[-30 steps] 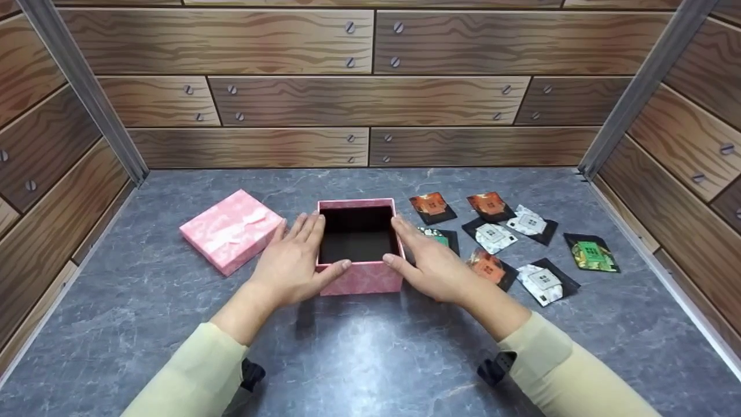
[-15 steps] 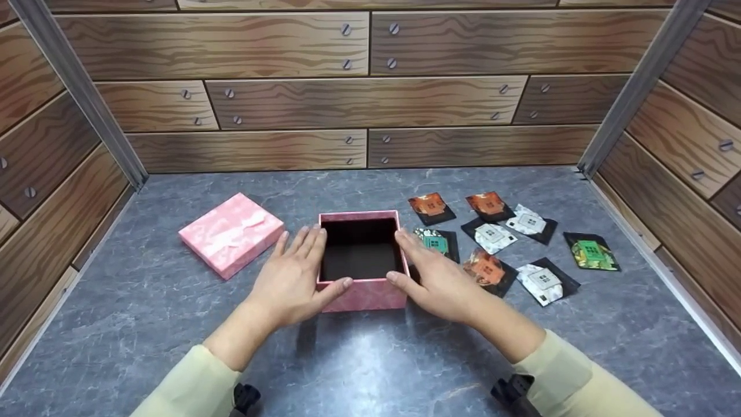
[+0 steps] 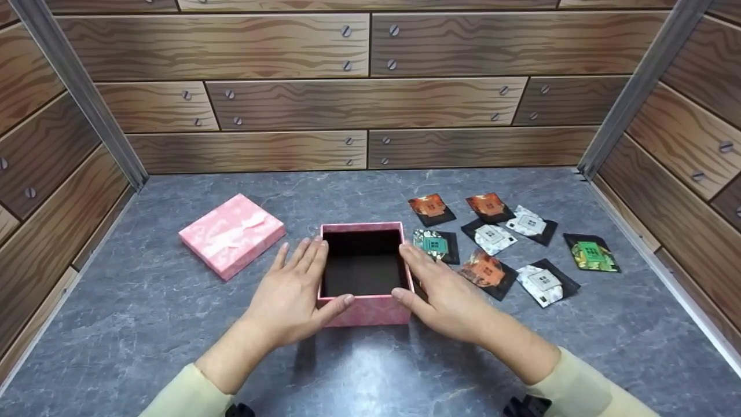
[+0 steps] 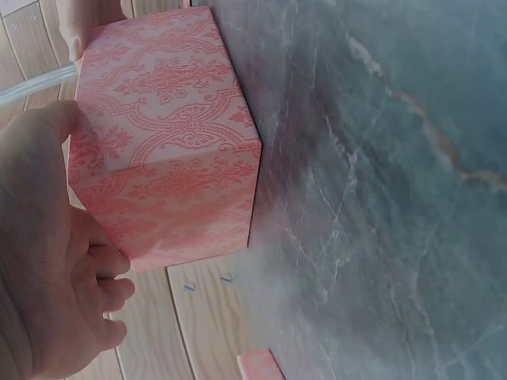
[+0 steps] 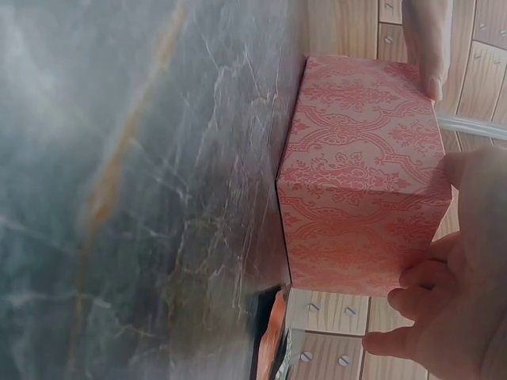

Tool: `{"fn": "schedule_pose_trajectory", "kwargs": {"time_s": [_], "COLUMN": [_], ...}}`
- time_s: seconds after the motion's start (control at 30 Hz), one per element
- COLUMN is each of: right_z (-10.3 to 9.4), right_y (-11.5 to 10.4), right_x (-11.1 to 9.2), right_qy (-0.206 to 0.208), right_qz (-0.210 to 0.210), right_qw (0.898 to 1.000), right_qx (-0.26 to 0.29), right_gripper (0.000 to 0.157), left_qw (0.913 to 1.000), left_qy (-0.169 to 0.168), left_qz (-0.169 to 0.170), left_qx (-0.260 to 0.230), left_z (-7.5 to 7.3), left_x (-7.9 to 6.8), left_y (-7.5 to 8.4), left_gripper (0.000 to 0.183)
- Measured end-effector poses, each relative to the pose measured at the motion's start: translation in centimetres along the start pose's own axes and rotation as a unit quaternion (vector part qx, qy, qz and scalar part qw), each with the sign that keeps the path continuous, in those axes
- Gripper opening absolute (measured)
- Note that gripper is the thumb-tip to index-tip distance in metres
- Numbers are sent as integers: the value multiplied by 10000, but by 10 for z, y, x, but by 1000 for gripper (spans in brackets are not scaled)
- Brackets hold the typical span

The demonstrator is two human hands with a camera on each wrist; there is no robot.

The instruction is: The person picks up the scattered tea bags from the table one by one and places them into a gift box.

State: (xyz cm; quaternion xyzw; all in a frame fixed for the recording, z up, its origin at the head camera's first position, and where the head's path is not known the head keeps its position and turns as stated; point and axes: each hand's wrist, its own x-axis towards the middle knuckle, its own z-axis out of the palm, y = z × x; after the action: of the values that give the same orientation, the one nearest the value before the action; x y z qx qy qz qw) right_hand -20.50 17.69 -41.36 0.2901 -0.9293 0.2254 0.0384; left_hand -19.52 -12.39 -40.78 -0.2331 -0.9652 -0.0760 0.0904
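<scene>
An open-topped pink box [image 3: 370, 311] with a black inside stands upright on the grey marbled tabletop. My left hand [image 3: 289, 301] lies along its left side, and my right hand [image 3: 450, 296] along its right side. Both thumbs touch the near wall by the rim, while the fairly straight fingers press the side walls. From the left wrist, the patterned box [image 4: 170, 87] shows its near and left faces with the left hand [image 4: 47, 261] against them. The right wrist view has the box [image 5: 356, 182] beside the right hand [image 5: 467, 277]. Left of it lies a pink lid [image 3: 231, 234] with a bow.
Several flat sachets lie to the right, among them an orange one [image 3: 489, 272], a teal one [image 3: 435, 245], a white one [image 3: 544, 282] and a green one [image 3: 591, 252]. Wood-patterned walls [image 3: 370, 104] close off the back and both sides.
Both hands have slid the box toward the person, nearer the front of the tabletop. The teal sachet, partly covered before, now shows fully. Lid and sachets stay put.
</scene>
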Motion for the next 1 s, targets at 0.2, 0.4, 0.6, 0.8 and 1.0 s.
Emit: {"fn": "schedule_pose_trajectory", "kwargs": {"time_s": [0.2,0.4,0.6,0.8,1.0], "right_z": [0,1,2,2,3], "right_y": [-5,-10,-12,-13,-15], "right_x": [-7,-14,-20,-24,-29], "right_qy": [59,-9,50,105,155], "right_qz": [-67,26,-16,-5,-13], "right_qw": [9999,10000,10000,9999,9998], "right_qx": [-88,-57,-34,-65,-112], "right_gripper": [80,81,79,78,78], "left_qw": [9998,9998,9997,9996,9997], "left_qy": [157,171,226,266,231], "left_qz": [77,74,100,115,111], "left_qx": [15,42,38,20,2], "left_z": [0,-1,-1,-1,-1], "left_x": [-8,-13,-19,-22,-24], "left_y": [4,8,10,13,15], "left_gripper": [105,104,104,103,102]}}
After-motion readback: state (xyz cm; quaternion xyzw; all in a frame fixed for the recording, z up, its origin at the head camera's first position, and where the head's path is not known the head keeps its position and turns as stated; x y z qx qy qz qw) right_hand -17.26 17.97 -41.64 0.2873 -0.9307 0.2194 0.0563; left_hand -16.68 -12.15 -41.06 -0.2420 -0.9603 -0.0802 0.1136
